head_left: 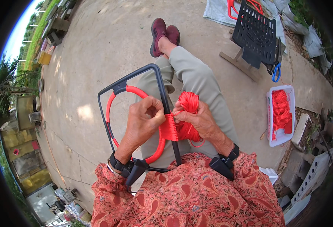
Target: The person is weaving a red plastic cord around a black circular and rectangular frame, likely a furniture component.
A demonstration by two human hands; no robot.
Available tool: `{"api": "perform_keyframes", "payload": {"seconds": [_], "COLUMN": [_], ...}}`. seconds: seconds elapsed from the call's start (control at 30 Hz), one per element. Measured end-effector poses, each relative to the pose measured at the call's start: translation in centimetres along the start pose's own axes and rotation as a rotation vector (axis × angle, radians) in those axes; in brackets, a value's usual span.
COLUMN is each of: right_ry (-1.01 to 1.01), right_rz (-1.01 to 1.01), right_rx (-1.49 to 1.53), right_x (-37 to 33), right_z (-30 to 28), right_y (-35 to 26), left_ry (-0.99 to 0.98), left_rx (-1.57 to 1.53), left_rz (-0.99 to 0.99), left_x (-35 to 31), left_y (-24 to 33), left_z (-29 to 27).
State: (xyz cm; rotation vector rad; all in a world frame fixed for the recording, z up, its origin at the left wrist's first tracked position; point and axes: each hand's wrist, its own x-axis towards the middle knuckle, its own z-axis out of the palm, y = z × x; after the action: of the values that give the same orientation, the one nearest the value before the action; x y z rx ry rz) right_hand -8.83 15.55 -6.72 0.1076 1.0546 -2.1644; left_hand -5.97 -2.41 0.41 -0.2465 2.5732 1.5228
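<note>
A black square frame (161, 85) with a ring inside it lies tilted across my lap. Red cord covers much of the ring (137, 90). A flat red cord wrapping (169, 128) bridges the ring and the frame's right bar. My left hand (144, 119) is inside the frame at this wrapping, thumb and forefinger pinched; what they grip, if anything, is hidden. Just right of the bar, my right hand (202, 121) is closed around a bundle of red cord (189, 102). More of the bundle hangs below its fingers, with a loose loop of cord near my thigh.
On the right, a white plastic basket (271, 130) holds red cord. Beyond it are a black slotted panel (255, 36) on a wooden support (236, 62), blue-handled scissors (276, 72), and white sacks (217, 11). Concrete blocks (297, 170) lie at the right edge.
</note>
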Motion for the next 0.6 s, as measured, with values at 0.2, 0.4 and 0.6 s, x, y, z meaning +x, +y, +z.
{"api": "perform_keyframes", "payload": {"seconds": [0.2,0.4,0.6], "right_ry": [-0.011,-0.021,-0.028], "right_rz": [0.001,-0.033,-0.028], "right_rx": [-0.017,-0.055,-0.031], "right_x": [0.1,0.2,0.2], "right_z": [0.2,-0.1,-0.3], "right_y": [0.1,0.1,0.3], "left_ry": [-0.081,-0.182,-0.259], "left_rx": [0.213,0.336,0.362], "left_rz": [0.237,0.186,0.220], "left_x": [-0.4,0.5,0.8], "left_y": [-0.2,1.2,1.7], "left_z": [-0.4,-0.8,-1.0]}}
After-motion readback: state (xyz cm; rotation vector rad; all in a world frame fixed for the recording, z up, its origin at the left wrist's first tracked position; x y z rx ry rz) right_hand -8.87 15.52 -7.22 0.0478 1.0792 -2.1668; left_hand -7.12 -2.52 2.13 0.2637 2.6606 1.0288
